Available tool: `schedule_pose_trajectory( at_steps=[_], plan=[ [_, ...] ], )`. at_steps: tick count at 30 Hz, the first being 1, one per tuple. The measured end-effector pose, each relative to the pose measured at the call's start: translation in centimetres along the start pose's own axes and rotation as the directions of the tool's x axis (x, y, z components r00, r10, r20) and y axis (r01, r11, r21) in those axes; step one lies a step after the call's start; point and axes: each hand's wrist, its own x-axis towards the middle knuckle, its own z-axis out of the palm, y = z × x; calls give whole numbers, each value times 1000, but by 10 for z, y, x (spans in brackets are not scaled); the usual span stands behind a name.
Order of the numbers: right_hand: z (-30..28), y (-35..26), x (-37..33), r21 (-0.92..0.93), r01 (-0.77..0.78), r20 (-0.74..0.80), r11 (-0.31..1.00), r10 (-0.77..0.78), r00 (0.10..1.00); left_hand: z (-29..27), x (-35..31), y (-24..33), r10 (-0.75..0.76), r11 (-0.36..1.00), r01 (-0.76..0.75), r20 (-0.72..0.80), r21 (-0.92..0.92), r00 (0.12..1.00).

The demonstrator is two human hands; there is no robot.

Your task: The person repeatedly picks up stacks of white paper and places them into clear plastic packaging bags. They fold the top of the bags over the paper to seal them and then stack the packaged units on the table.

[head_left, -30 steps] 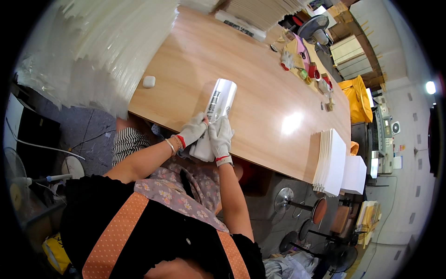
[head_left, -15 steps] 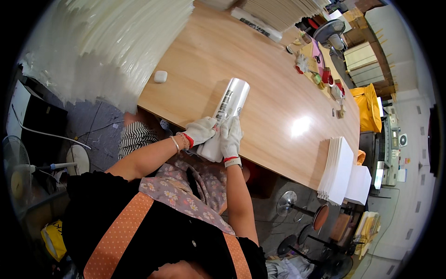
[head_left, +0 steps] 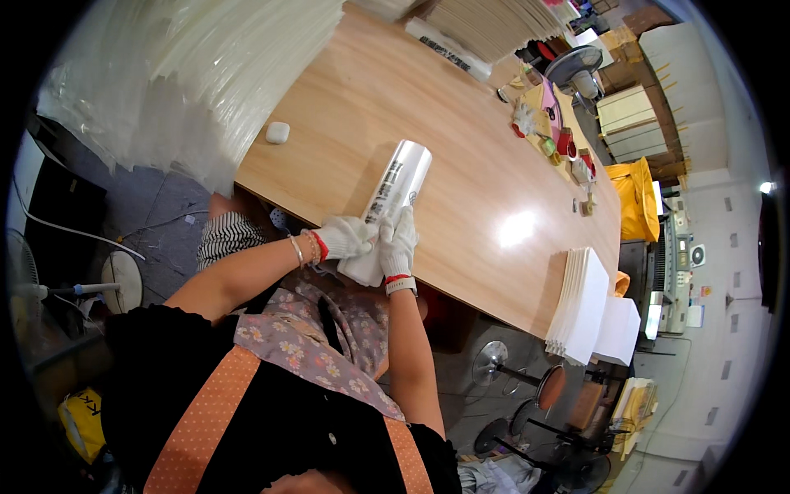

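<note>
A long white package [head_left: 397, 181] in shiny clear plastic, printed in black, lies slanted across the table's near edge. Its lower end sticks out over the edge toward my lap. My left hand [head_left: 349, 237], in a white knitted glove with a red cuff, is closed at the package's left side, its fingertips pressed to the plastic. On the other side my right hand [head_left: 398, 242], gloved alike, grips it with fingers pointing up along its length. The two hands almost meet over the package, hiding part of its middle.
The wooden table [head_left: 461, 189] carries a tall stack of plastic-covered sheets [head_left: 189, 82] at left and a small white case [head_left: 277, 132]. Tape rolls and tools [head_left: 559, 144] lie far right. White folded sheets [head_left: 572, 300] stand at the right edge, near a round stool [head_left: 550, 387].
The whole view has shifted slightly, so the table and its things sit a little further left. My hands stay on the package, with only slight movement.
</note>
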Motion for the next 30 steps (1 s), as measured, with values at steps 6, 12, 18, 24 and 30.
schedule_pose_trajectory(
  at_steps=[6, 12, 18, 24, 30],
  plan=[
    [-4, -9, 2, 88, -134, 97, 987, 125, 987, -8, -115, 20, 327, 783, -172, 159, -598, 932],
    [-12, -7, -4, 147, -107, 17, 983, 105, 994, -22, -252, -144, -450, -141, -156, -78, -978, 890],
    [-13, -65, -12, 31, -83, 73, 996, 81, 994, 110, -587, -411, -991, 133, -402, -115, -906, -70],
    [-15, -70, -28, -234, 14, 114, 972, 13, 993, 183, -575, -369, -962, -79, 841, -180, -535, -205],
    [-23, -57, -19, -184, -39, 139, 982, 65, 988, 98, -406, -236, -965, 256, 870, -169, -421, 202]
  ],
)
